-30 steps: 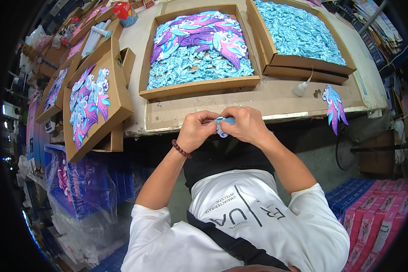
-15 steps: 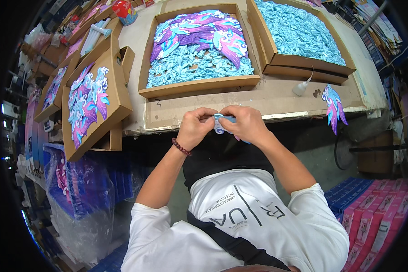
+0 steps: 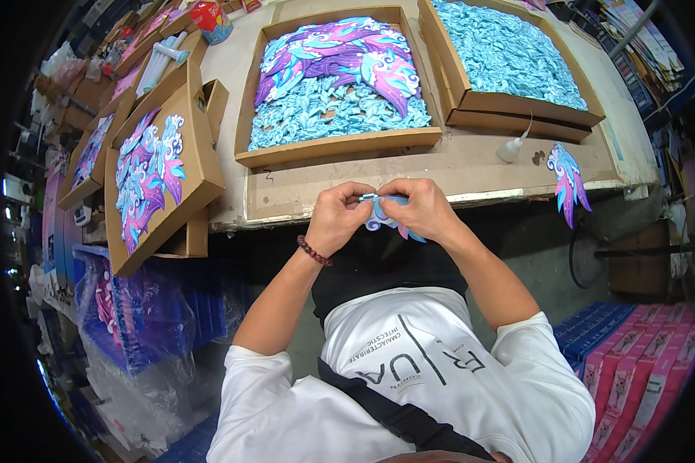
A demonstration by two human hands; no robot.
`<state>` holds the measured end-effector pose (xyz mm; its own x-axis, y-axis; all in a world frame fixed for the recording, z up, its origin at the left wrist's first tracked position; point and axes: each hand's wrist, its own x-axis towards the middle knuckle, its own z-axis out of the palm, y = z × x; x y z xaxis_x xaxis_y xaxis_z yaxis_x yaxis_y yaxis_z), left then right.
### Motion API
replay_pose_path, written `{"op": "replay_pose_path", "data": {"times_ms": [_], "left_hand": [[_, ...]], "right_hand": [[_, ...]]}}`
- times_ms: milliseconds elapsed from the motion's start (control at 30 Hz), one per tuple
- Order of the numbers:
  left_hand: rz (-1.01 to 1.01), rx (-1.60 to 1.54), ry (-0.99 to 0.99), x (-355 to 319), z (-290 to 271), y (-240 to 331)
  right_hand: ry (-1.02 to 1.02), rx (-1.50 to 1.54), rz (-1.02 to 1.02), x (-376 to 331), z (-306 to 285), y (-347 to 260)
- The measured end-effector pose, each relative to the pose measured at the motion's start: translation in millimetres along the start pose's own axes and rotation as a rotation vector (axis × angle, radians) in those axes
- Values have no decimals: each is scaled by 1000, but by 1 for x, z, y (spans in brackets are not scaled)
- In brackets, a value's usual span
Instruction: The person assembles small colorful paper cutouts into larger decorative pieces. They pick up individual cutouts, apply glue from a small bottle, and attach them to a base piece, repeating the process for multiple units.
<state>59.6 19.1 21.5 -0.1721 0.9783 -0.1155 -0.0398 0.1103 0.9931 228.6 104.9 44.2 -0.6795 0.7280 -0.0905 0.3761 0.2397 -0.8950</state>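
Observation:
My left hand (image 3: 337, 217) and my right hand (image 3: 421, 208) meet just below the table's front edge, both pinching a small blue, white and pink wing-shaped cutout (image 3: 384, 219). Most of the cutout is hidden by my fingers. Right beyond my hands stands a shallow cardboard tray (image 3: 340, 147) filled with pale blue pieces and purple-pink wing cutouts. A finished wing cutout (image 3: 568, 182) hangs over the table edge to the right, near a small white glue bottle (image 3: 512, 147).
A second cardboard tray (image 3: 471, 100) of pale blue pieces sits at the back right. Tilted cardboard boxes (image 3: 197, 166) with wing cutouts stand at the left. Blue packs in plastic wrap (image 3: 143, 316) lie lower left, pink and blue boxes (image 3: 633, 363) lower right.
My hands have stayed in the same spot, with only small finger movements on the cutout; a bit more of the cutout shows below my fingers now.

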Motion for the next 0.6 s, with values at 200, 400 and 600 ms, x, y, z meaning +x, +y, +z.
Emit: {"op": "replay_pose_path", "data": {"times_ms": [200, 400, 600], "left_hand": [[15, 24, 18, -1, 3, -1], [54, 56, 27, 0, 5, -4], [142, 175, 106, -2, 7, -6]], "right_hand": [[25, 4, -6, 1, 2, 0], [51, 19, -27, 2, 4, 5], [95, 48, -97, 2, 11, 7]]}}
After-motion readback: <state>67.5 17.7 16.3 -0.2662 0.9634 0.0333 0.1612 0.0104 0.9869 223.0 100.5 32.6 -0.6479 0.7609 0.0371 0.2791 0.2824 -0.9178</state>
